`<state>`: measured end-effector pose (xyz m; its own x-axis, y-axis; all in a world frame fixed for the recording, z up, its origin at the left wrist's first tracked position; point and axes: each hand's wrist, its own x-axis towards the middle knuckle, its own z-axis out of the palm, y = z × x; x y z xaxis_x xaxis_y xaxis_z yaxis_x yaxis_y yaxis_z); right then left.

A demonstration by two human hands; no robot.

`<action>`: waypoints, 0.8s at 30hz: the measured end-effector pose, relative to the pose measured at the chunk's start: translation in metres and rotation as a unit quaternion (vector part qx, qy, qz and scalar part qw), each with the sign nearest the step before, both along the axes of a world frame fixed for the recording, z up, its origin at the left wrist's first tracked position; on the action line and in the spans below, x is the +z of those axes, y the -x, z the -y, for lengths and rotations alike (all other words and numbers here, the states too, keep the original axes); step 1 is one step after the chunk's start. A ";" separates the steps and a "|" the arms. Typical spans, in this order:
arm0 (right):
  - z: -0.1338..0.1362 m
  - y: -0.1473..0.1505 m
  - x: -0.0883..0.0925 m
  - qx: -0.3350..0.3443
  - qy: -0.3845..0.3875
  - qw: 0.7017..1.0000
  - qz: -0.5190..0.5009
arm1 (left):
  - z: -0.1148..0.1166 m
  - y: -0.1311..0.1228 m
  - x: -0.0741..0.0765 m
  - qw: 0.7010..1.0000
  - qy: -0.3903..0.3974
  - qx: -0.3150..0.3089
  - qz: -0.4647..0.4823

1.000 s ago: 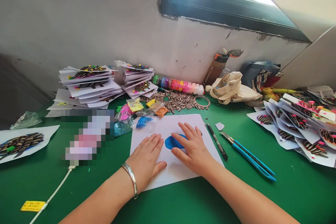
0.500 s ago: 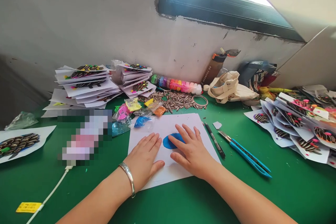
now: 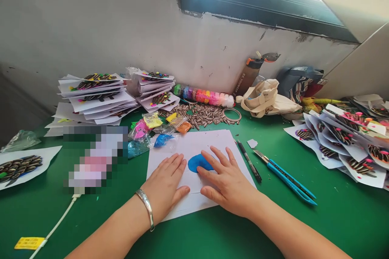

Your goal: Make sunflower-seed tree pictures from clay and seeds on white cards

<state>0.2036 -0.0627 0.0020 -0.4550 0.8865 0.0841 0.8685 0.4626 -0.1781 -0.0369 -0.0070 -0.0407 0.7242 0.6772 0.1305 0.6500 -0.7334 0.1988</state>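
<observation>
White paper (image 3: 182,149) lies on the green table in front of me, with a flat blue oval of what looks like modelling clay (image 3: 196,163) on it. My left hand (image 3: 165,184), with a silver bangle on its wrist, rests flat on the paper left of the oval, fingers stretched out. My right hand (image 3: 227,182) is spread over the oval's right side and covers part of it. Its index fingertip touches the blue clay near the lower edge. Right of the paper lie a black pen (image 3: 249,161) and a blue utility knife (image 3: 275,170).
Small bags of coloured clay (image 3: 162,140) lie at the paper's far left corner. Behind are striped sunflower seeds (image 3: 206,115), a ring (image 3: 231,116) and a cloth bag (image 3: 264,99). Stacks of seed-decorated paper (image 3: 97,99) stand left and right. A pixelated object with a white cable (image 3: 60,220) lies left.
My right hand has shifted slightly down and its index finger has slid toward the oval's lower edge. More of the blue surface shows. The left hand stays in place on the paper.
</observation>
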 end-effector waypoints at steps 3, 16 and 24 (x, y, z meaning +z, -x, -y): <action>0.001 -0.002 0.001 -0.008 0.001 1.000 -0.006 | 0.000 0.001 -0.001 1.000 -0.005 -0.003 -0.006; -0.005 -0.007 0.008 -0.015 0.033 0.999 -0.027 | 0.000 0.001 -0.003 1.000 -0.017 -0.003 -0.009; -0.010 -0.007 0.006 -0.044 0.048 0.997 -0.048 | -0.001 0.000 0.000 1.000 -0.018 0.000 -0.021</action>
<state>0.2106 -0.0529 0.0083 -0.3692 0.9286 0.0367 0.8820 0.3626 -0.3011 -0.0373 -0.0058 -0.0404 0.7290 0.6731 0.1246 0.6578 -0.7392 0.1444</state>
